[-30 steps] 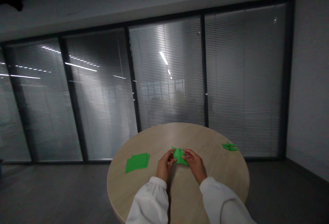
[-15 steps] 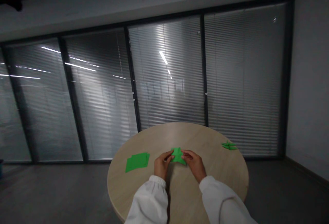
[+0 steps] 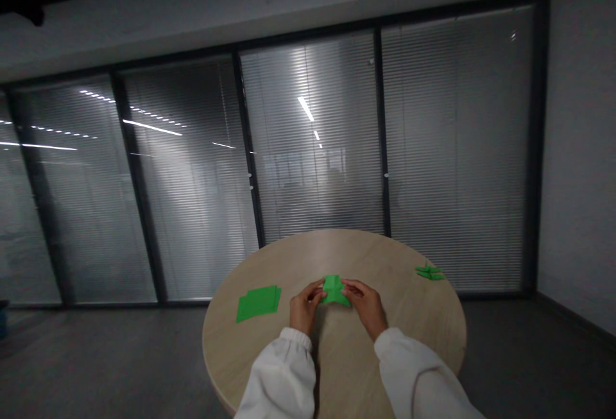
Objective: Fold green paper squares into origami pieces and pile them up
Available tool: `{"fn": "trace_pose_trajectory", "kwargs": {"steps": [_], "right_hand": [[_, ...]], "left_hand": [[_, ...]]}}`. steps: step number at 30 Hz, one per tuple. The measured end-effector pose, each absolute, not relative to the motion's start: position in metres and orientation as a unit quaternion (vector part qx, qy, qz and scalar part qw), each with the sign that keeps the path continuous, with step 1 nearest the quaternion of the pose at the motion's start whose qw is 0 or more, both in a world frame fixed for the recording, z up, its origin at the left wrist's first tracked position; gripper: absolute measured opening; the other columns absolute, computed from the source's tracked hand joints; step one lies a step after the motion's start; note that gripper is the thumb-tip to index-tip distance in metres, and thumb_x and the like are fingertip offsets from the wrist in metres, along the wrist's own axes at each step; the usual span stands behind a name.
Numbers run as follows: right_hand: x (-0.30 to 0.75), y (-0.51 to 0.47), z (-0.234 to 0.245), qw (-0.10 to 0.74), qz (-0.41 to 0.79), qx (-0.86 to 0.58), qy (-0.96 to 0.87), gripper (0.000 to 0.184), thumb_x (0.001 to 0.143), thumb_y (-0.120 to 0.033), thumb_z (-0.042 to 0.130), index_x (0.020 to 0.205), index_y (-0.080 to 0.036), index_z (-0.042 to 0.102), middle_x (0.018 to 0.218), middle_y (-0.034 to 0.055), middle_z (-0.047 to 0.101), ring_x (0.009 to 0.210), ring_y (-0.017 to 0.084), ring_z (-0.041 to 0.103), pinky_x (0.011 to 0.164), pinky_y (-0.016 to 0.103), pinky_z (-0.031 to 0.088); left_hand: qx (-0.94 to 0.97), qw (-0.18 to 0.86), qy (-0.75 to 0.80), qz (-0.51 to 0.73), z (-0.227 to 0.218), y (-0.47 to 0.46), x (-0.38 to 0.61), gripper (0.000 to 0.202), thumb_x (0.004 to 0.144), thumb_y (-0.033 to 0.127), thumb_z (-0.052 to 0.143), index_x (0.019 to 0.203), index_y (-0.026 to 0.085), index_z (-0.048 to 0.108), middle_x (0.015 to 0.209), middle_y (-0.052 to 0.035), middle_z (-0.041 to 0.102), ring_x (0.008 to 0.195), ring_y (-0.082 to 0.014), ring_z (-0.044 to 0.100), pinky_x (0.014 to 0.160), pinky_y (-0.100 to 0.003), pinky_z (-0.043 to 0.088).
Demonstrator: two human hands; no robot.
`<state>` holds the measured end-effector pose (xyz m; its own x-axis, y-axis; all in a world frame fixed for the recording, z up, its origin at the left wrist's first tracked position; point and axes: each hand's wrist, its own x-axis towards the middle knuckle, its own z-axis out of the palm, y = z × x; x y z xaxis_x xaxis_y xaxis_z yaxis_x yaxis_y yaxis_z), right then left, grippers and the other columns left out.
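A partly folded piece of green paper [image 3: 334, 290] lies at the middle of a round light-wood table [image 3: 414, 329]. My left hand [image 3: 303, 307] pinches its left edge with fingers closed. My right hand [image 3: 368, 307] pinches its right edge the same way. Both arms wear white sleeves.
A stack of flat green paper sheets [image 3: 258, 302] lies on the table to the left. A small finished green folded figure [image 3: 430, 272] sits near the table's far right rim. Behind the table stands a glass wall with closed blinds [image 3: 312, 149]; dark floor surrounds the table.
The folded paper has been flattened and drawn in slightly between my hands; its upper point is now lower. Both hands stay on it.
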<state>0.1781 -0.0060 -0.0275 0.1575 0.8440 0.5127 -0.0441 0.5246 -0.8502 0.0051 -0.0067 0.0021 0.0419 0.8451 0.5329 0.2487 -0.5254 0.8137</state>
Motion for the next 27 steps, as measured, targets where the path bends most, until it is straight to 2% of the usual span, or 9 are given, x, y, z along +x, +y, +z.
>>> {"fn": "trace_pose_trajectory", "kwargs": {"steps": [4,10,17,20,23,25,27], "right_hand": [[0.178,-0.007,-0.027,0.663,0.325,-0.364,-0.567,0.034,0.070,-0.043,0.069,0.096,-0.021,0.072,0.088,0.0071,0.072,0.083,0.022,0.066,0.076,0.034,0.054],[0.179,-0.005,-0.029,0.657,0.312,-0.365,-0.582,0.034,0.072,-0.043,0.068,0.097,-0.020,0.071,0.084,0.0062,0.071,0.079,0.020,0.065,0.073,0.031,0.053],[0.178,-0.010,-0.026,0.647,0.311,-0.379,-0.584,0.037,0.073,-0.045,0.067,0.101,-0.021,0.070,0.075,0.0035,0.068,0.069,0.017,0.062,0.064,0.027,0.052],[0.179,-0.009,-0.026,0.642,0.319,-0.374,-0.588,0.040,0.073,-0.044,0.067,0.106,-0.021,0.067,0.075,0.0025,0.068,0.069,0.017,0.062,0.065,0.027,0.052],[0.181,-0.007,-0.026,0.649,0.327,-0.364,-0.582,0.044,0.073,-0.044,0.068,0.111,-0.021,0.064,0.076,0.0023,0.068,0.071,0.018,0.063,0.067,0.028,0.052],[0.182,-0.007,-0.026,0.663,0.330,-0.351,-0.572,0.048,0.072,-0.044,0.069,0.113,-0.020,0.063,0.077,0.0029,0.068,0.074,0.019,0.064,0.069,0.030,0.052],[0.181,-0.005,-0.028,0.671,0.336,-0.340,-0.567,0.050,0.071,-0.044,0.070,0.114,-0.019,0.061,0.078,0.0036,0.069,0.076,0.020,0.065,0.071,0.031,0.053]], "left_hand": [[0.674,0.245,0.418,0.558,0.003,-0.008,0.006,0.038,0.073,0.028,0.062,0.110,0.019,0.066,0.082,-0.0034,0.075,0.079,-0.0195,0.070,0.077,-0.032,0.055],[0.703,0.200,0.426,0.533,0.002,-0.009,0.005,0.038,0.078,0.029,0.057,0.114,0.021,0.062,0.084,-0.0038,0.074,0.077,-0.0186,0.069,0.073,-0.031,0.053],[0.716,0.167,0.438,0.517,0.004,-0.012,0.004,0.030,0.079,0.029,0.055,0.107,0.023,0.064,0.085,-0.0032,0.072,0.078,-0.0184,0.067,0.078,-0.032,0.049],[0.707,0.184,0.436,0.525,0.003,-0.010,0.005,0.032,0.078,0.029,0.056,0.109,0.023,0.061,0.086,-0.0038,0.071,0.081,-0.0188,0.067,0.080,-0.033,0.049],[0.671,0.220,0.436,0.558,-0.001,-0.006,0.007,0.042,0.070,0.031,0.066,0.111,0.022,0.057,0.093,-0.0060,0.071,0.090,-0.0211,0.066,0.084,-0.036,0.048],[0.639,0.262,0.424,0.586,-0.004,-0.002,0.008,0.047,0.063,0.034,0.074,0.105,0.020,0.058,0.099,-0.0089,0.070,0.096,-0.0233,0.065,0.084,-0.036,0.048],[0.609,0.331,0.391,0.605,-0.007,0.003,0.009,0.046,0.062,0.041,0.074,0.098,0.018,0.059,0.096,-0.0107,0.070,0.092,-0.0231,0.066,0.078,-0.034,0.050]]}}
